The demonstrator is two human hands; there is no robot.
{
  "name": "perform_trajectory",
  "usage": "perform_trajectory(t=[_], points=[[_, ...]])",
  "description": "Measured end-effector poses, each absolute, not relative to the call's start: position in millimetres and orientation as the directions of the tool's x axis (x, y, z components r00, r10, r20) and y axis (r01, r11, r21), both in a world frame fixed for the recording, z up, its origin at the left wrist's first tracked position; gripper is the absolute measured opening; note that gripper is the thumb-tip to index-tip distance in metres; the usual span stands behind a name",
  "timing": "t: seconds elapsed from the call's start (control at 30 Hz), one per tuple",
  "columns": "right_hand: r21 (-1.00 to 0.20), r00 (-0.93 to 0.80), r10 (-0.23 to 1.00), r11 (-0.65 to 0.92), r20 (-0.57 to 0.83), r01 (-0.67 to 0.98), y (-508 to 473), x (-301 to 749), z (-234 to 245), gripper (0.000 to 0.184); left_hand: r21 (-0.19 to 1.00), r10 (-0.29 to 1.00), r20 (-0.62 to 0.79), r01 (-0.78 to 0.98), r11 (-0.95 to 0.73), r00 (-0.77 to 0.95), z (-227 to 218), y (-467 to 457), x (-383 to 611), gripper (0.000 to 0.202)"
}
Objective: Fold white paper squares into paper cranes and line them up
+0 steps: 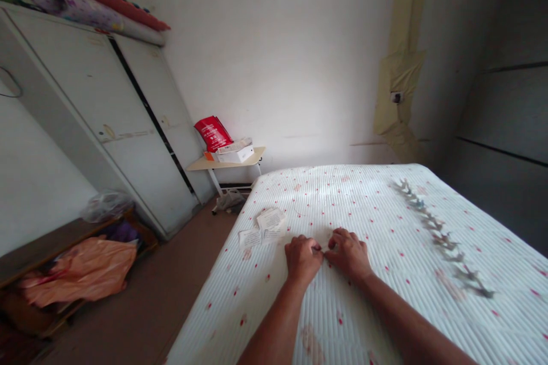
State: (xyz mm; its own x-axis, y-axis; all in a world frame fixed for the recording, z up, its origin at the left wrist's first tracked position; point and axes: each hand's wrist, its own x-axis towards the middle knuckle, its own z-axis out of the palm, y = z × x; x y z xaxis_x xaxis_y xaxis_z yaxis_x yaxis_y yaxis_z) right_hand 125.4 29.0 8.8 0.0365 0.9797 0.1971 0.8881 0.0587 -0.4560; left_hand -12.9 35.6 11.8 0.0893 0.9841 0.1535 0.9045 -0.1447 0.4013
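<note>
My left hand and my right hand are close together over the patterned bed cover. The fingertips of both are pinched on a small pale piece of folded paper, mostly hidden by the fingers. Just beyond my left hand, several printed paper sheets lie overlapping on the cover. To the right, a slanting row of several small folded paper figures, which look like cranes, stretches across the cover; they are blurred.
A small table beyond the bed bears a red bag and a white box. Grey cabinets stand left, rolled mats on top. An orange plastic bag lies on a low wooden bench at lower left.
</note>
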Motion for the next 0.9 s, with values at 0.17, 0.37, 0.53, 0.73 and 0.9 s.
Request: perform_trajectory(t=[0.17,0.37,0.53,0.73,0.9], points=[[-0.448,0.071,0.982,0.014,0.172,0.894,31.4,120.7,11.0,0.006,0.407,0.987,0.135,0.904,-0.133,0.084,13.1,35.1,-13.0,0.013],[-0.433,0.063,0.982,0.021,0.178,0.901,33.3,121.8,10.3,0.004,0.395,0.990,0.117,0.912,-0.114,0.073,16.4,33.0,-12.2,0.013],[-0.458,0.067,0.987,0.008,0.148,0.889,35.8,129.1,8.0,0.009,0.405,0.991,0.111,0.907,-0.114,0.075,17.0,32.5,-12.4,0.015],[-0.446,0.051,0.986,0.025,0.157,0.895,39.3,139.0,5.2,0.016,0.408,0.989,0.126,0.905,-0.124,0.078,12.9,34.4,-14.0,0.015],[-0.465,0.035,0.982,0.055,0.183,0.883,43.5,146.3,-2.1,0.020,0.428,0.985,0.153,0.893,-0.140,0.081,9.8,36.2,-15.2,0.013]])
